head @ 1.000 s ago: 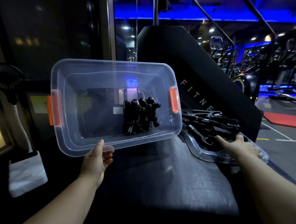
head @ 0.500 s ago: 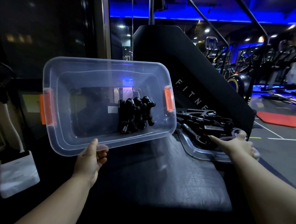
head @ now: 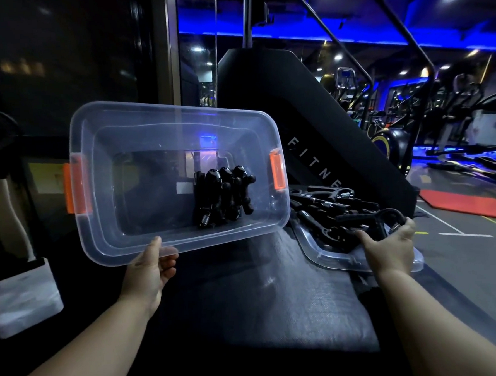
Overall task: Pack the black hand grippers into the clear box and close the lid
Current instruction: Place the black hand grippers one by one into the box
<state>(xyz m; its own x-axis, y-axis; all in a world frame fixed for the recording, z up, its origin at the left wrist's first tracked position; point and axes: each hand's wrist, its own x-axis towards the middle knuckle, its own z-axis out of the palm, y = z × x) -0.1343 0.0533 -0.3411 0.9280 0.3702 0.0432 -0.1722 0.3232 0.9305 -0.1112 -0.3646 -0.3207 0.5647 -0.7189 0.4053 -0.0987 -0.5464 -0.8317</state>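
My left hand (head: 151, 270) grips the near rim of the clear box (head: 139, 136), tilted up so its open side faces me. The box has orange latches (head: 278, 175) at both ends. Several black hand grippers (head: 223, 195) lie packed together inside it, right of centre. My right hand (head: 390, 247) holds one black hand gripper (head: 370, 219) lifted just above the clear lid (head: 326, 254). That lid lies on the right of the dark padded surface and carries a pile of black hand grippers (head: 326, 204).
A dark padded bench top (head: 262, 303) stretches in front of me. Behind it rises a black machine panel (head: 309, 120) with white letters. A white object (head: 24, 297) stands at the left. Gym machines and a red mat (head: 468, 206) fill the floor at right.
My right hand has closed on a gripper from the pile on the lid and raised it slightly. My left hand still holds the box tilted toward me.
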